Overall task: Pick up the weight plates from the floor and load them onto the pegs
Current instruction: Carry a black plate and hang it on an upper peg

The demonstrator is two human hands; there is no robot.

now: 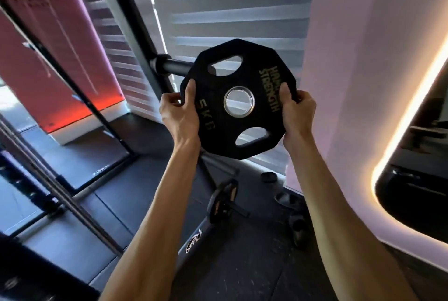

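Blinds (230,5) behind; left hand (179,113), right hand (298,109) grip plate (219,131) edges.

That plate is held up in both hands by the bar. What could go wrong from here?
1. On the black many-sided 5 kg weight plate, the steel-ringed centre hole sits right of and below the dark metal peg, so the plate may knock the peg's end instead of sliding on.
2. The left hand and right hand grip only the rim; a slip could drop it towards the dark slippers on the floor.
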